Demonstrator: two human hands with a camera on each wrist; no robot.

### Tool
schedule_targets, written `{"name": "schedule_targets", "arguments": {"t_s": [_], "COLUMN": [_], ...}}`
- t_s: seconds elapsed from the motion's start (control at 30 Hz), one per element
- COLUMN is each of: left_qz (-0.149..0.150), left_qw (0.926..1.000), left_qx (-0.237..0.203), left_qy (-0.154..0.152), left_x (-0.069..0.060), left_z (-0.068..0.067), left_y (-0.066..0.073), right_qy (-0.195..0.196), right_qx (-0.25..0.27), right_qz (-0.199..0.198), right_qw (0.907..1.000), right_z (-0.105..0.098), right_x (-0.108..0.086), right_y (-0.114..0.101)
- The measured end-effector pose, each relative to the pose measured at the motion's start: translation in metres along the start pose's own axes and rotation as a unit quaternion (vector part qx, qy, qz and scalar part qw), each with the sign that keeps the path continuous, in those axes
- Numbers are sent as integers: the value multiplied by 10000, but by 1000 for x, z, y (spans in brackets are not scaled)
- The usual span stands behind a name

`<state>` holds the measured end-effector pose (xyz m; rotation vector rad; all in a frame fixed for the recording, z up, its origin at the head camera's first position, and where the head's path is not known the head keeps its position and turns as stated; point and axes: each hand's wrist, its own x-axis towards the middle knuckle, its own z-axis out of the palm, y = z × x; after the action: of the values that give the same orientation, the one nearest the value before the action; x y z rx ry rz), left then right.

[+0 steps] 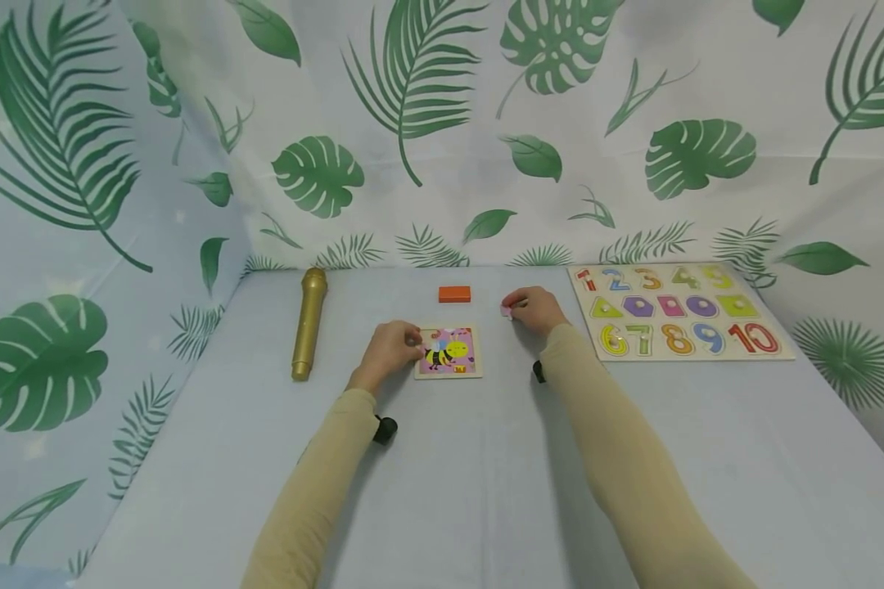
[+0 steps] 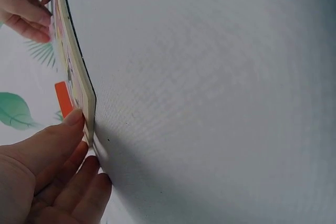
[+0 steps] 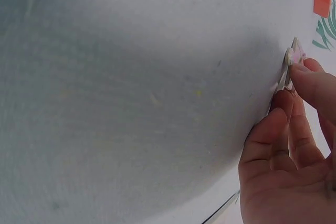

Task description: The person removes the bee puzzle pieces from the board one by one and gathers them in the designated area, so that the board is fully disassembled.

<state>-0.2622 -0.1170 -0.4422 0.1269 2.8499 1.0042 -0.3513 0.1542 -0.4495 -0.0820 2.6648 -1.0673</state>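
A small square bee jigsaw puzzle (image 1: 449, 353) with a pale wooden frame lies flat on the table. At its left edge, my left hand (image 1: 392, 350) grips the frame, with the thumb on top and the fingers along the side. In the left wrist view the puzzle (image 2: 90, 98) appears nearly edge-on by the thumb. To the right of the puzzle, my right hand (image 1: 534, 311) pinches a small pink puzzle piece (image 1: 507, 312) between thumb and fingers. The right wrist view shows this piece (image 3: 296, 53) at the thumb tip, close to the tabletop; the fingers partly hide it.
An orange rectangular block (image 1: 454, 294) lies behind the puzzle. On the left is a gold microphone (image 1: 309, 327). A wooden number and shape board (image 1: 678, 352) lies at the right, beyond my right hand. Leaf-patterned cloth (image 1: 442, 196) stands behind the table.
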Motion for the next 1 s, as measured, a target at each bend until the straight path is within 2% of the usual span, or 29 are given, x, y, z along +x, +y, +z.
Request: {"name": "schedule_targets", "arguments": {"t_s": [0.4, 0.67, 0.9, 1.0], "left_qz": [28, 36, 115, 127], "left_qw": [10000, 10000, 9999, 9999], "left_qx": [9, 22, 25, 11], "left_qy": [-16, -27, 60, -29], "left_x": [-2, -2, 2, 5], "left_z": [2, 2, -2, -3], "left_y": [0, 0, 1, 3], "right_qy": [-70, -58, -64, -187], "right_qx": [-30, -73, -192, -144], "right_qz": [24, -111, -293, -413], "right_qw": [10000, 9999, 9994, 9989], "right_z": [0, -1, -1, 2], "right_x": [-3, -3, -2, -4], "right_y": [1, -2, -14, -24]}}
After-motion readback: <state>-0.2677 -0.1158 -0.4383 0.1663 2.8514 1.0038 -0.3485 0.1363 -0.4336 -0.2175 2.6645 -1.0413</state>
